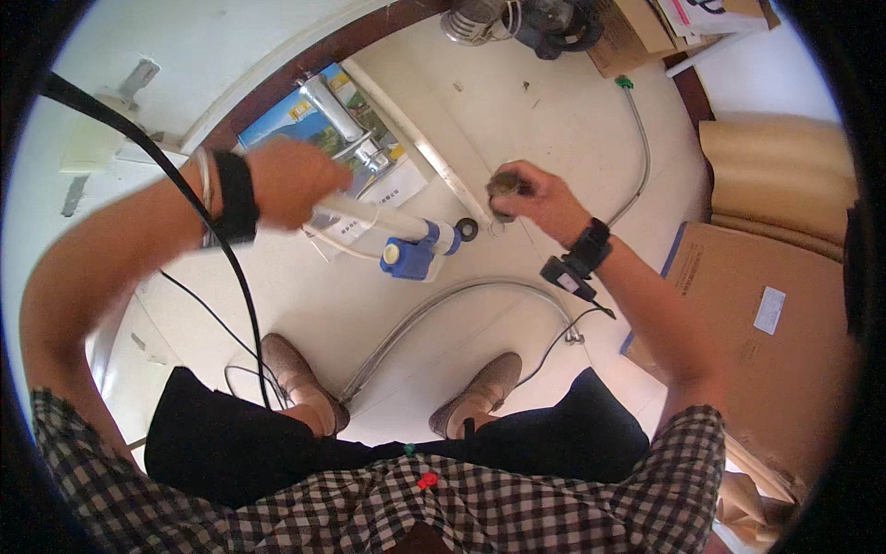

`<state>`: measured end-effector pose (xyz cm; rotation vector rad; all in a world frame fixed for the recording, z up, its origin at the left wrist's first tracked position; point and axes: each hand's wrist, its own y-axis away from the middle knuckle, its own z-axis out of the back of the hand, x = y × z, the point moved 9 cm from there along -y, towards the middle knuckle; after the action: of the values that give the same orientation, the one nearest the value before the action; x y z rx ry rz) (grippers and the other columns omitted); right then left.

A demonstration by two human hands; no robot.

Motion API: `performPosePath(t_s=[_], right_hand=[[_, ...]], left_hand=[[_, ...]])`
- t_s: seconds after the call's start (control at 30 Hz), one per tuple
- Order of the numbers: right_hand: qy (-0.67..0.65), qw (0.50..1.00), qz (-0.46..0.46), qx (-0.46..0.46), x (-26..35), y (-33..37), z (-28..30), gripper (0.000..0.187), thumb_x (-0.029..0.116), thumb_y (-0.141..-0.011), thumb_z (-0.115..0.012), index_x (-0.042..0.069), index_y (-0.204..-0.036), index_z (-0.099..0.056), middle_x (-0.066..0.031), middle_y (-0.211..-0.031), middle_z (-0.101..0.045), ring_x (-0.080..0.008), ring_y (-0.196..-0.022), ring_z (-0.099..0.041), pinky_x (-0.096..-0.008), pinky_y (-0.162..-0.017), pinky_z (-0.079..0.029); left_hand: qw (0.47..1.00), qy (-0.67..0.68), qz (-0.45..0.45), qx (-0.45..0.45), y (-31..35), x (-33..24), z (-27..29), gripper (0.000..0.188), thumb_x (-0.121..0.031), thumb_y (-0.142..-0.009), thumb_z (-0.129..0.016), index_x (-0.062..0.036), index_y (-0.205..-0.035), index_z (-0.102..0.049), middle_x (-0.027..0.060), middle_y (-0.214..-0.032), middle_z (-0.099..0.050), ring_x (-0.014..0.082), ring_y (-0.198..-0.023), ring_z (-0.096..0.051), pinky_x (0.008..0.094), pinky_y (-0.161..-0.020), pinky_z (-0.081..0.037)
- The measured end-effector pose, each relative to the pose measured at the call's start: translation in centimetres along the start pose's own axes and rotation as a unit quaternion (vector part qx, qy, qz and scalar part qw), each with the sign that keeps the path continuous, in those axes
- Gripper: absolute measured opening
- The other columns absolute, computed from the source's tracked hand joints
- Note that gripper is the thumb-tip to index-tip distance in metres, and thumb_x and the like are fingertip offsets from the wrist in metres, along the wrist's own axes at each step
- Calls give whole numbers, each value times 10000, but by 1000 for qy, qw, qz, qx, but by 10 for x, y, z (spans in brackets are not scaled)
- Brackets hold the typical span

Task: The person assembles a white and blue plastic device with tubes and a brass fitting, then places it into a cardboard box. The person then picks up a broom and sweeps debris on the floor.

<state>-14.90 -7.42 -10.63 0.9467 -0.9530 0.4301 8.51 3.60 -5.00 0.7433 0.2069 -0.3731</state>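
My left hand (291,185), smeared by motion, is closed around the upper end of a white plastic tube with a blue body, which looks like a toilet fill valve (406,257). A thin white hose runs beside its tube. Close to the valve's far end is a black rubber ring (467,229). In the fingers of my right hand (552,205) is a small, dark, brownish rounded piece (509,192); its kind is unclear. Beyond my left hand, a chrome faucet (346,120) rests on a printed sheet (300,115).
A long pale bar (406,129) lies slantwise on the tiles. One braided hose (434,305) curves before my feet, another (644,148) at right. Large cardboard (720,305) leans at the right. A black cable (175,175) crosses my left arm. Dark equipment (549,28) stands at the back.
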Motion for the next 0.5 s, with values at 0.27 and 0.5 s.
performPosePath(t_s=[0.27,0.5], right_hand=[[4,998,57,40,-58,-5,-68,434,256,-762,-797,71,-1132,-665,-101,-1050,-687,-231,-931,-664,-357,-832,-527],[-4,1000,0,-11,-93,7,-70,463,239,-752,-792,42,-1146,-651,-139,-1066,-702,-256,-966,-671,-356,-875,-527]], left_hand=[[994,-37,1,-105,6,-36,105,232,-37,-715,-740,-55,-941,-693,146,-879,-695,313,-855,-682,387,-791,-547],[876,435,-73,-192,-10,-37,92,345,-141,-751,-819,-58,-1048,-664,35,-969,-686,136,-866,-658,301,-821,-548]])
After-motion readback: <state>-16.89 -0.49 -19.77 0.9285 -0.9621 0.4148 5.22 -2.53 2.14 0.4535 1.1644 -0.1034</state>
